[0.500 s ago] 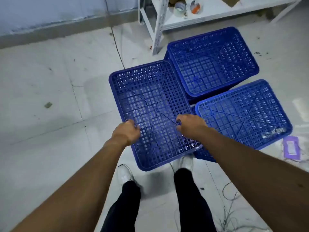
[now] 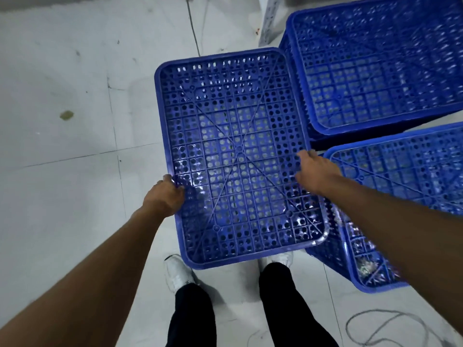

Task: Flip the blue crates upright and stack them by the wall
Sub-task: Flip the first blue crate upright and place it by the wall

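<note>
The person stands over the nearest blue crate [image 2: 238, 156], which has its perforated bottom turned up. It sits just in front of the shoes, close beside a far crate [image 2: 375, 71] and a right crate [image 2: 406, 186]. The left hand [image 2: 164, 196] grips the left rim, with its fingers curled over the edge. The right hand [image 2: 315, 171] holds the opposite rim; its fingers bend over the side and the tips are hidden. I judge that the flip is only beginning. Next the crate must be turned so its opening faces up, without knocking the neighbours, and then carried to the wall.
</note>
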Demonstrator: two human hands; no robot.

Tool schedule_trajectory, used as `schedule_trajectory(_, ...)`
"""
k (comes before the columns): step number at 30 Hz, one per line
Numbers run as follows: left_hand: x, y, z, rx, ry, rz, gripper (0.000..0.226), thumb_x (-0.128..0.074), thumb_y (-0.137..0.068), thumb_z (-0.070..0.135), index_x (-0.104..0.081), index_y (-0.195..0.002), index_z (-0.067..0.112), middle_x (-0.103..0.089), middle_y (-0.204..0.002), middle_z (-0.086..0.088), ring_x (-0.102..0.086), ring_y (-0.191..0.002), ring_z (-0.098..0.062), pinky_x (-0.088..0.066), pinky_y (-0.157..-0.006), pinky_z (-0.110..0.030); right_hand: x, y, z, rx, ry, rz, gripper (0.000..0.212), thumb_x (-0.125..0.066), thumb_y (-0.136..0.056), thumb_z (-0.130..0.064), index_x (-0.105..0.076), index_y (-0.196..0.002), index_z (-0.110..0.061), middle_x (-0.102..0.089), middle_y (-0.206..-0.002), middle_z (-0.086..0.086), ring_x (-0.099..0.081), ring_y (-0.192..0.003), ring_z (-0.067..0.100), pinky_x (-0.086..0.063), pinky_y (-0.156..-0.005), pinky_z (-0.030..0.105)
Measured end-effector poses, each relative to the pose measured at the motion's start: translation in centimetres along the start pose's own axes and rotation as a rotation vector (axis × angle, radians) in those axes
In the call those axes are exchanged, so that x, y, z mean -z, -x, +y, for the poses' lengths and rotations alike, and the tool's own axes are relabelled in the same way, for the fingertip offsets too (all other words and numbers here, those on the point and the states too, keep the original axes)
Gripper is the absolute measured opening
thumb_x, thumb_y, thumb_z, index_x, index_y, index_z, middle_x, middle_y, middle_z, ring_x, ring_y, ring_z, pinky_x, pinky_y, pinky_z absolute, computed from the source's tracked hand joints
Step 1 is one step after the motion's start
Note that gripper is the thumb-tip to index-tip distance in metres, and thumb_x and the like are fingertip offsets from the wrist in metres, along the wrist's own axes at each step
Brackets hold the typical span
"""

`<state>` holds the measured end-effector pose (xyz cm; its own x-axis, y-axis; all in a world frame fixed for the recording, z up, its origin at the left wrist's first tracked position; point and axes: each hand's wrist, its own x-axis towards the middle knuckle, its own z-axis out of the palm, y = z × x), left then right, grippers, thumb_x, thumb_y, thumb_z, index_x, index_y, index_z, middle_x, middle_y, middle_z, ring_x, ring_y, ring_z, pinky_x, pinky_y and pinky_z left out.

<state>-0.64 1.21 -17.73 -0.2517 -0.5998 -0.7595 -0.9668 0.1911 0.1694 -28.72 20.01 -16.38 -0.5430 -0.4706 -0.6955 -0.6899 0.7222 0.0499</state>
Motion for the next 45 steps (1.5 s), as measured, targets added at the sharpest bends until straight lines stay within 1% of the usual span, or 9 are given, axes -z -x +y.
schedule_trajectory(12, -3.9, -3.0, 0.7, 0.04, -0.179, 0.145, 0.082, -0.055, -0.096, 0.014, 0.0, -0.155, -0.003, -0.044, -0.142, -0.028, -0.056, -0.117, -0.045, -0.047, -0.094, -0.047, -2.0, -5.9, 1.0, -0.172, -0.189, 0.187, 0.065, -0.064, -0.092, -0.021, -0.027, -0.144, -0.007, -0.031, -0.144, 0.017, -0.041, -0.127, 0.038, -0.046, -0.085, 0.047)
schedule_trajectory(15, -3.9, -3.4, 0.6, 0.035, -0.19, 0.164, 0.083, -0.061, -0.093, 0.012, -0.006, -0.153, -0.003, -0.05, -0.135, -0.027, -0.059, -0.112, -0.044, -0.049, -0.091, -0.046, -1.8, -6.7, 1.3, -0.223, -0.225, 0.091, 0.072, -0.062, -0.095, -0.021, -0.019, -0.15, -0.004, -0.032, -0.149, 0.019, -0.044, -0.128, 0.041, -0.047, -0.09, 0.048)
schedule_trajectory(19, -3.3, -4.3, 0.1, 0.052, -0.142, 0.162, 0.072, -0.065, -0.089, 0.014, -0.023, -0.145, -0.005, -0.055, -0.127, -0.027, -0.059, -0.107, -0.044, -0.048, -0.088, -0.047, -1.3, -7.2, 2.2, -0.222, -0.266, -0.01, 0.074, -0.053, -0.099, -0.021, -0.009, -0.155, -0.004, -0.045, -0.142, 0.023, -0.055, -0.106, 0.038, -0.045, -0.076, 0.041)
schedule_trajectory(21, -3.1, -4.6, 0.3, 0.075, -0.112, 0.154, 0.07, -0.066, -0.088, 0.017, -0.027, -0.142, -0.004, -0.054, -0.127, -0.026, -0.058, -0.109, -0.044, -0.047, -0.089, -0.048, -1.3, -7.5, 2.6, -0.22, -0.282, -0.005, 0.071, -0.052, -0.1, -0.021, -0.01, -0.155, -0.004, -0.047, -0.14, 0.022, -0.055, -0.101, 0.036, -0.043, -0.075, 0.039)
schedule_trajectory(27, -2.5, -5.2, 0.4, 0.182, -0.032, 0.119, 0.044, -0.069, -0.083, 0.023, -0.056, -0.119, 0.0, -0.063, -0.111, -0.018, -0.064, -0.096, -0.037, -0.056, -0.087, -0.043, -1.6, -7.2, 2.6, -0.21, -0.293, -0.009, 0.066, -0.051, -0.099, -0.02, -0.017, -0.154, -0.006, -0.034, -0.152, 0.017, -0.048, -0.124, 0.041, -0.043, -0.094, 0.046)
schedule_trajectory(31, -2.1, -5.0, 0.0, 0.264, 0.115, 0.06, 0.032, -0.061, -0.081, 0.019, -0.059, -0.109, 0.003, -0.069, -0.093, -0.015, -0.069, -0.079, -0.033, -0.061, -0.078, -0.041, -1.3, -6.7, 2.9, -0.197, -0.322, 0.011, 0.061, -0.052, -0.098, -0.021, -0.023, -0.151, -0.007, -0.038, -0.147, 0.016, -0.056, -0.107, 0.039, -0.05, -0.086, 0.047)
schedule_trajectory(39, -2.4, -3.6, -1.6, 0.32, 0.211, 0.067, 0.029, -0.061, -0.083, 0.018, -0.058, -0.109, 0.004, -0.069, -0.093, -0.014, -0.069, -0.079, -0.033, -0.062, -0.079, -0.044, -0.7, -5.4, 2.2, -0.143, -0.417, 0.093, 0.049, -0.052, -0.094, -0.018, -0.038, -0.139, -0.011, -0.056, -0.12, 0.011, -0.054, -0.08, 0.03, -0.049, -0.07, 0.041)
schedule_trajectory(42, -1.9, -3.2, -1.9, 0.329, 0.233, 0.068, 0.026, -0.06, -0.087, 0.016, -0.056, -0.109, 0.004, -0.069, -0.091, -0.014, -0.071, -0.073, -0.031, -0.063, -0.074, -0.043, -0.3, -5.0, 1.6, -0.134, -0.489, 0.161, 0.035, -0.056, -0.092, -0.025, -0.045, -0.123, -0.013, -0.05, -0.081, 0.002, -0.046, -0.061, 0.023, -0.037, -0.052, 0.032)
schedule_trajectory(45, -1.7, -3.5, -2.4, 0.312, 0.25, 0.055, 0.025, -0.061, -0.087, 0.014, -0.057, -0.109, 0.004, -0.069, -0.091, -0.013, -0.071, -0.073, -0.03, -0.064, -0.069, -0.041, 0.3, -4.6, 1.6, -0.137, -0.568, 0.2, 0.03, -0.061, -0.089, -0.033, -0.046, -0.108, -0.015, -0.058, -0.084, 0.009, -0.053, -0.065, 0.027, -0.042, -0.055, 0.034)
